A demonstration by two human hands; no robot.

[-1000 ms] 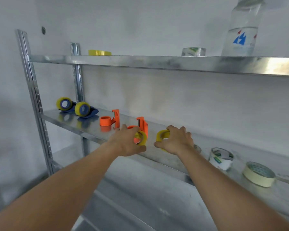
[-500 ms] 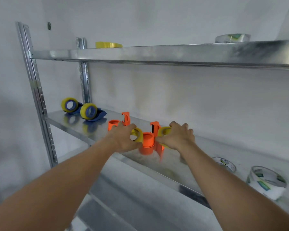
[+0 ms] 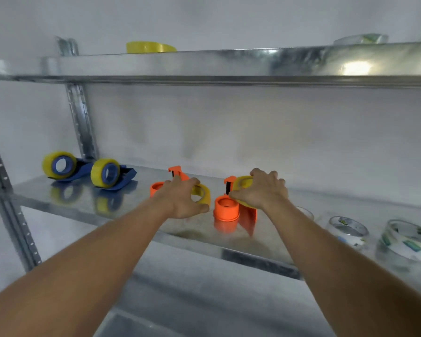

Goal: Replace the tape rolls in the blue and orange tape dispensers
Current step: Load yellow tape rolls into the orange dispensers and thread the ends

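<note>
Both hands on yellow rolls, mid-frame, on the steel shelf (image 3: 83,205), beside the empty orange dispensers.
Left hand (image 3: 180,199) fingers curl round left roll (image 3: 201,193); right hand (image 3: 260,190) grips right roll (image 3: 243,182). Right dispenser (image 3: 226,207) hub bare. Rolls likely light, rigid, slick; best held by the rim.

Yellow tape rolls (image 3: 201,193) in both hands (image 3: 182,199)

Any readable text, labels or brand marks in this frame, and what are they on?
No text can be read.
Clear rolls, right: green and blue label marks, too blurred to read.
Clear roll, top shelf: green mark, blurred.
Yellow rolls, orange dispensers, blue dispensers: no print visible.
</note>
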